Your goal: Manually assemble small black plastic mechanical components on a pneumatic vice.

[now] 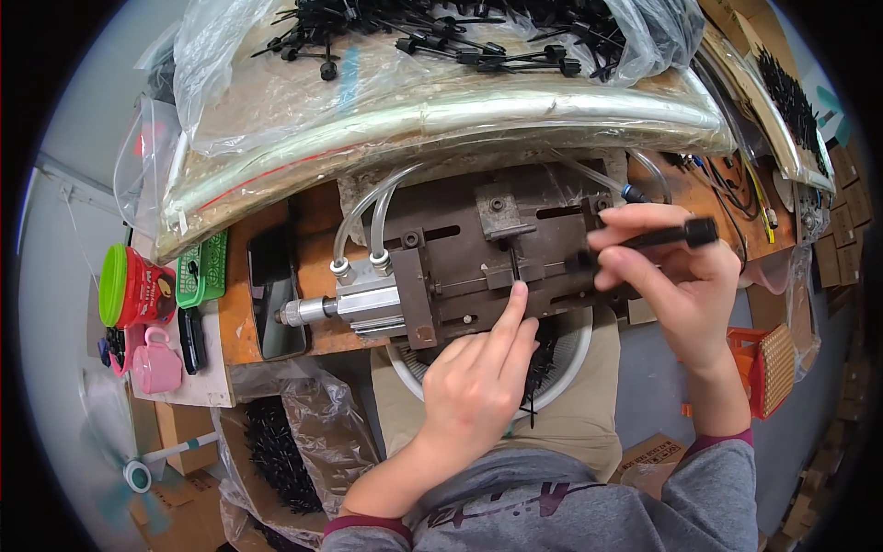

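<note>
My left hand (478, 373) reaches over the metal fixture (451, 296) with its index finger stretched out. That fingertip touches the lower end of a thin black rod (516, 263) in the middle of the fixture. To the right, my right hand (692, 299) pinches a black stick-like plastic part (701, 232) between thumb and fingers. The part has a thick knob at its right end; its left end is blurred. A silver air cylinder (370, 305) with clear hoses is mounted at the fixture's left side.
Behind the fixture, a plastic-covered tray (441, 115) bears a heap of black parts (478, 41). A phone (274, 290), green basket (214, 267), red tub (147, 290) and pink cup (157, 365) stand left. A round white-rimmed container (581, 354) sits at my lap.
</note>
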Tool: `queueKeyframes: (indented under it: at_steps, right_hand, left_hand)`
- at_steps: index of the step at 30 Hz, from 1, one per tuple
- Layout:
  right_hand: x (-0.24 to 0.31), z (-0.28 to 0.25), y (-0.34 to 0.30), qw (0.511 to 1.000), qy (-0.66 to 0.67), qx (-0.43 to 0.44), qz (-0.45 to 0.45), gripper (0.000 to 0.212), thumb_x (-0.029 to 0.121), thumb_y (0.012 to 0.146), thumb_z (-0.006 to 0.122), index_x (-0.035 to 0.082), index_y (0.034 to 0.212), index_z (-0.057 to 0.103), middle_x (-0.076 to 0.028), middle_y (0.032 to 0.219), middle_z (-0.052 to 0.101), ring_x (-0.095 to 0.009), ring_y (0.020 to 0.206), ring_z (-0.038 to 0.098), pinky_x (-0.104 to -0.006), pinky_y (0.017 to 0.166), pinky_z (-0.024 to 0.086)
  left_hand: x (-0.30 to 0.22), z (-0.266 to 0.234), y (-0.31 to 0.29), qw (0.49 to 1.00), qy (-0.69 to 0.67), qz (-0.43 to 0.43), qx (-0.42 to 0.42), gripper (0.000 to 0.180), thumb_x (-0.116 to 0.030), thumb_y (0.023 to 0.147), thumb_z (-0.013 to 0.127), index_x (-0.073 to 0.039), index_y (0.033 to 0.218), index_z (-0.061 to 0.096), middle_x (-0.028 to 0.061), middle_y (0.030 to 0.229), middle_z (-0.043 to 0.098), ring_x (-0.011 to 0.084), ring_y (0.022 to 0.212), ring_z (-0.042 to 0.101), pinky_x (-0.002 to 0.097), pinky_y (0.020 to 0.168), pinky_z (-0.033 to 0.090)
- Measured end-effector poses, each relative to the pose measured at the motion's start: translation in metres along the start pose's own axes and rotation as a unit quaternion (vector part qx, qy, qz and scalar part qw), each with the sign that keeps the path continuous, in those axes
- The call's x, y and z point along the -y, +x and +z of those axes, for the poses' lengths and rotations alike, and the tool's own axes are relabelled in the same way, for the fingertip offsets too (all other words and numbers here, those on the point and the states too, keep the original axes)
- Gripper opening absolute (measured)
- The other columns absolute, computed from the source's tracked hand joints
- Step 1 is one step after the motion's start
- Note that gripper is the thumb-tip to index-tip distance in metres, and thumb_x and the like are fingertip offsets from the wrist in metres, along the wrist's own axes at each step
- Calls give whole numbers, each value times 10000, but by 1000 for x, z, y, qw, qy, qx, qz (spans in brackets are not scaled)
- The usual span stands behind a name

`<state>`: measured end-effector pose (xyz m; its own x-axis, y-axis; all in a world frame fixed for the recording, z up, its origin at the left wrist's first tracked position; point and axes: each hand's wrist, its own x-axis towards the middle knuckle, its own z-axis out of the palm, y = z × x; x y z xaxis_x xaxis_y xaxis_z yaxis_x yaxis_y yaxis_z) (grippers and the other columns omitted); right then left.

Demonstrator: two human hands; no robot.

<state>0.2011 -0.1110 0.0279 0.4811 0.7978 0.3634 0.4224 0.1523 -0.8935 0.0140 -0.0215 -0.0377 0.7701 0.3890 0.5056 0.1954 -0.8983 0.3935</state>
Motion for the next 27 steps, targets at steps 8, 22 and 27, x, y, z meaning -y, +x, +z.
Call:
queueKeyframes:
  at_steps: [8, 22, 27]
  right_hand:
    - [6, -4, -8, 950, 178, 56, 249, 114, 30, 923, 722, -43, 964, 646, -93, 822, 714, -117, 575, 676, -208, 503, 519]
    - [1, 5, -12, 927, 246, 89, 268, 239, 44, 976, 650, -80, 1179, 672, -135, 925, 728, -119, 646, 678, -235, 566, 554]
    - [0, 9, -11, 907, 278, 120, 293, 272, 60, 985, 645, -79, 1218, 653, -140, 910, 722, -127, 635, 682, -240, 574, 562]
  left_hand:
    - [-3, -9, 10, 998, 2, -32, 46, 327, -78, 716, 832, -21, 1023, 734, 137, 1226, 713, 204, 738, 709, 289, 648, 545]
    - [-13, -27, 0, 970, -238, -20, -40, 375, 51, 676, 821, -3, 1043, 762, 154, 1062, 730, 254, 853, 727, 323, 706, 595]
    - [-14, -33, 1, 950, -311, -5, -5, 353, 63, 687, 814, -18, 1029, 772, 129, 1043, 736, 232, 850, 724, 323, 711, 600]
